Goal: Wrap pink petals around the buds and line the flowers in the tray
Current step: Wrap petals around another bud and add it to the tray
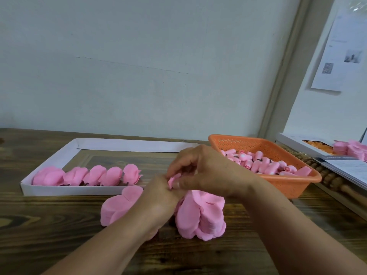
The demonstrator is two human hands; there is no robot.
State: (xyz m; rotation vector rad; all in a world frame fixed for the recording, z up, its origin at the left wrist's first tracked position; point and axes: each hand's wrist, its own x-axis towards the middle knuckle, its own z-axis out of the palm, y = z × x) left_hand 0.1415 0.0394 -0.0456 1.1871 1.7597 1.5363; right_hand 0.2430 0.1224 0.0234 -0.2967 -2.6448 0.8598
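Pinching pink petal [173, 180] between both hands [200, 171]

Printed sheet [340, 54] on wall, papers [345, 167] beside wooden table [49, 225].

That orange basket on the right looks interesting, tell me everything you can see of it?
The orange basket is a shallow, rectangular tray-like basket that looks like plastic, its walls pierced with rows of small holes. It sits flat on the wooden table, right of the white tray and behind the right hand, which hides its near left corner. It holds a loose heap of pink buds with dark stems.
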